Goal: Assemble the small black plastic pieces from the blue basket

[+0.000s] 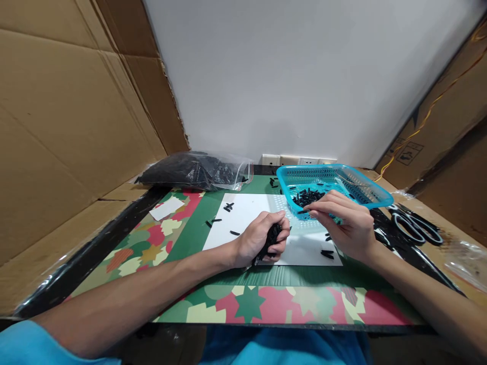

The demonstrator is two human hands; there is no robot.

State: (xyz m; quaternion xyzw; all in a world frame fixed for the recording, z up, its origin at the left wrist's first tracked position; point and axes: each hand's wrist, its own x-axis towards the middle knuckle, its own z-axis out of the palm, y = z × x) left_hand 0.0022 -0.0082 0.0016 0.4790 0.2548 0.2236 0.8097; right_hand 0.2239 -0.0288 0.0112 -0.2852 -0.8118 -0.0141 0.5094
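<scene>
My left hand [264,238] is curled around a bunch of small black pieces, some showing between the fingers, above a white sheet [218,238]. Pinched between the thumb and forefinger of my right hand [342,220] is one thin black piece [303,211], over the near edge of a blue plastic basket [380,197]. A pile of black pieces [307,196] lies inside the basket. Several loose ones [327,253] are scattered on the sheet and beyond its edges.
A clear bag of black material [190,170] lies at the back left, near a small white paper [166,208]. Black-handled scissors [414,225] are at the right, with crumpled clear plastic [467,261]. Cardboard [68,101] stands at the left, and wall sockets [289,160] are behind.
</scene>
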